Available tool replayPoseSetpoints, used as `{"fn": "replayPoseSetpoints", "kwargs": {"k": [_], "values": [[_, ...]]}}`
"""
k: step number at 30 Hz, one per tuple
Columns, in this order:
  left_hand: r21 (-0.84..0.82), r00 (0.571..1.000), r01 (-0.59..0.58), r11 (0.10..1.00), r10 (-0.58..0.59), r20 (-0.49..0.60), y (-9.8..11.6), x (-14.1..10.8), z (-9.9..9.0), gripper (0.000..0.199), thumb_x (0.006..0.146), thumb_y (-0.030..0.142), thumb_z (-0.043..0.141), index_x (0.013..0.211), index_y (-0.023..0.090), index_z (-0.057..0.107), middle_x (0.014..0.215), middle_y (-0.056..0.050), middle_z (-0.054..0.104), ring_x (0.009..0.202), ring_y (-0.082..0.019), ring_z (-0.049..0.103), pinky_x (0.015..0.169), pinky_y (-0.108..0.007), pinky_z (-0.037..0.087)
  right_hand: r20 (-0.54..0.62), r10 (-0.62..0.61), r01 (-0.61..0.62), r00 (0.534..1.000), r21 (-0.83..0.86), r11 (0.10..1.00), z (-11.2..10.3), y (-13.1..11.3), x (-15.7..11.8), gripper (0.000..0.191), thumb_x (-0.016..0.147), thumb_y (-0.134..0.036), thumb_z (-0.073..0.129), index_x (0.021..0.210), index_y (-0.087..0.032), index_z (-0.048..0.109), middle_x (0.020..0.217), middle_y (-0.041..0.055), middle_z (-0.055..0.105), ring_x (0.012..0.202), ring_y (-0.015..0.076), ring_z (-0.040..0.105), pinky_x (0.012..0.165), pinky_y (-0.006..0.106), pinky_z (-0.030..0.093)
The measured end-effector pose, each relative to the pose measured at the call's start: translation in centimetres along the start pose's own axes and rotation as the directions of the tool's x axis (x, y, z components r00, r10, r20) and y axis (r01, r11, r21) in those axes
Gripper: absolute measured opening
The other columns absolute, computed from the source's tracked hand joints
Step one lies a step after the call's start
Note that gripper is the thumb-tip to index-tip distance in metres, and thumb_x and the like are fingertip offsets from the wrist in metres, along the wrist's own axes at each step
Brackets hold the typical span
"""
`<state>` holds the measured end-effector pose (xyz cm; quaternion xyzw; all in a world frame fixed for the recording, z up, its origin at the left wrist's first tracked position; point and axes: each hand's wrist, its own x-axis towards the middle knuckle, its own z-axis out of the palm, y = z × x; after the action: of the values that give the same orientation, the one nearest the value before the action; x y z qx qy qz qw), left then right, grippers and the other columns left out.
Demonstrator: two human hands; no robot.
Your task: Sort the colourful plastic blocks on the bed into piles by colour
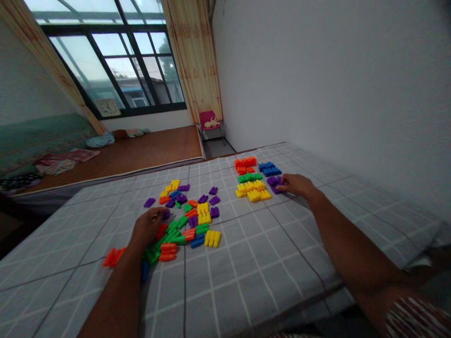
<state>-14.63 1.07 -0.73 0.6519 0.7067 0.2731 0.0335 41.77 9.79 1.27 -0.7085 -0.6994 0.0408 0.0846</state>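
My left hand [148, 227] is closed at the left side of a loose pile of coloured pieces, its fingertips on a purple piece [166, 214]. Green pieces [172, 230] and yellow pieces [204, 213] lie in that pile. Farther right, my right hand [296, 184] has its fingers closed on purple pieces [274, 182]. Beside them are sorted groups: blue pieces [269, 168] behind, orange pieces [245, 164], green pieces [250, 177] and yellow pieces [253, 190] to the left.
A grey checked cloth [246, 263] covers the table. Orange pieces [113, 257] lie beside my left forearm. A white wall [327, 94] borders the right side. Beyond the table are a pink chair [207, 118] and a brown platform [155, 146] below a window.
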Motion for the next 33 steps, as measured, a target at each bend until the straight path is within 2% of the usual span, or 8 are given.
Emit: {"fn": "replayPoseSetpoints", "kwargs": {"k": [11, 16, 20, 21, 23, 26, 29, 33], "values": [[0.005, 1.000, 0.007, 1.000, -0.007, -0.002, 0.0, 0.0, -0.6, 0.035, 0.079, 0.033, 0.047, 0.101, 0.027, 0.074, 0.102, -0.002, 0.075, 0.088, -0.022, 0.070, 0.077, -0.028, 0.054, -0.014, 0.039, -0.038, 0.999, 0.005, 0.999, -0.7, 0.1, -0.1, 0.054, 0.069, -0.073, 0.059, 0.091, -0.026, 0.071, 0.089, 0.0072, 0.072, 0.081, 0.0247, 0.065, 0.061, 0.030, 0.041], [-0.054, 0.987, 0.053, 0.997, -0.061, -0.151, -0.5, 0.1, -2.9, 0.036, 0.077, 0.030, 0.048, 0.101, 0.024, 0.074, 0.103, -0.003, 0.075, 0.087, -0.023, 0.070, 0.081, -0.033, 0.055, -0.213, 0.093, -0.090, 0.973, 0.025, 0.996, -1.8, 0.4, -0.4, 0.056, 0.089, -0.066, 0.036, 0.081, -0.023, 0.070, 0.081, 0.0098, 0.071, 0.073, 0.0222, 0.063, 0.057, 0.029, 0.036], [-0.244, 0.932, 0.111, 0.963, -0.186, -0.311, -1.7, -0.3, -4.6, 0.037, 0.075, 0.029, 0.047, 0.099, 0.019, 0.074, 0.097, -0.004, 0.075, 0.092, -0.021, 0.069, 0.088, -0.032, 0.054, -0.397, 0.047, -0.027, 0.917, 0.057, 0.998, -1.0, -0.7, -0.7, 0.046, 0.093, -0.055, 0.037, 0.089, -0.022, 0.069, 0.080, 0.0094, 0.070, 0.066, 0.0207, 0.060, 0.056, 0.029, 0.033], [-0.288, 0.922, 0.136, 0.948, -0.228, -0.314, -2.2, -0.4, -4.7, 0.039, 0.074, 0.029, 0.047, 0.099, 0.017, 0.074, 0.097, -0.005, 0.075, 0.092, -0.020, 0.068, 0.087, -0.031, 0.054, -0.420, 0.014, 0.009, 0.907, 0.053, 0.999, -0.6, -1.5, -0.8, 0.044, 0.093, -0.053, 0.038, 0.092, -0.022, 0.069, 0.081, 0.0093, 0.070, 0.066, 0.0209, 0.060, 0.056, 0.029, 0.032], [-0.309, 0.926, 0.212, 0.927, -0.292, -0.241, -3.3, -0.7, -4.6, 0.040, 0.072, 0.028, 0.048, 0.099, 0.014, 0.074, 0.097, -0.007, 0.076, 0.091, -0.020, 0.069, 0.084, -0.029, 0.054, -0.423, -0.103, 0.135, 0.900, 0.046, 0.990, 0.1, -3.8, -1.1, 0.040, 0.093, -0.049, 0.039, 0.095, -0.022, 0.068, 0.082, 0.0091, 0.071, 0.067, 0.0211, 0.060, 0.056, 0.029, 0.033], [-0.154, 0.931, 0.340, 0.928, -0.355, -0.085, -4.3, -1.0, -4.0, 0.037, 0.070, 0.025, 0.051, 0.096, 0.015, 0.075, 0.098, -0.009, 0.076, 0.088, -0.021, 0.069, 0.077, -0.028, 0.053, -0.303, -0.380, 0.433, 0.874, 0.132, 0.892, 0.9, -8.7, -2.3, 0.035, 0.093, -0.044, 0.042, 0.091, -0.021, 0.068, 0.084, 0.0071, 0.071, 0.071, 0.0195, 0.063, 0.059, 0.028, 0.038], [0.026, 0.930, 0.367, 0.930, -0.368, 0.024, -4.1, -1.1, -3.3, 0.033, 0.072, 0.026, 0.053, 0.096, 0.018, 0.075, 0.096, -0.009, 0.076, 0.087, -0.022, 0.069, 0.074, -0.028, 0.051, -0.139, -0.643, 0.652, 0.753, 0.292, 0.700, 1.7, -14.6, -4.1, 0.026, 0.091, -0.040, 0.049, 0.091, -0.022, 0.068, 0.084, 0.0034, 0.071, 0.070, 0.0164, 0.063, 0.063, 0.026, 0.042], [-0.031, 0.951, 0.288, 0.957, -0.282, 0.124, -2.9, -1.0, -2.5, 0.037, 0.076, 0.027, 0.052, 0.105, 0.016, 0.074, 0.094, -0.007, 0.076, 0.083, -0.019, 0.068, 0.070, -0.024, 0.050, -0.069, -0.808, 0.758, 0.585, 0.402, 0.514, 2.9, -22.0, -6.6, 0.017, 0.087, -0.030, 0.057, 0.096, -0.022, 0.068, 0.089, 0.0032, 0.071, 0.072, 0.0157, 0.063, 0.066, 0.026, 0.044]]}}
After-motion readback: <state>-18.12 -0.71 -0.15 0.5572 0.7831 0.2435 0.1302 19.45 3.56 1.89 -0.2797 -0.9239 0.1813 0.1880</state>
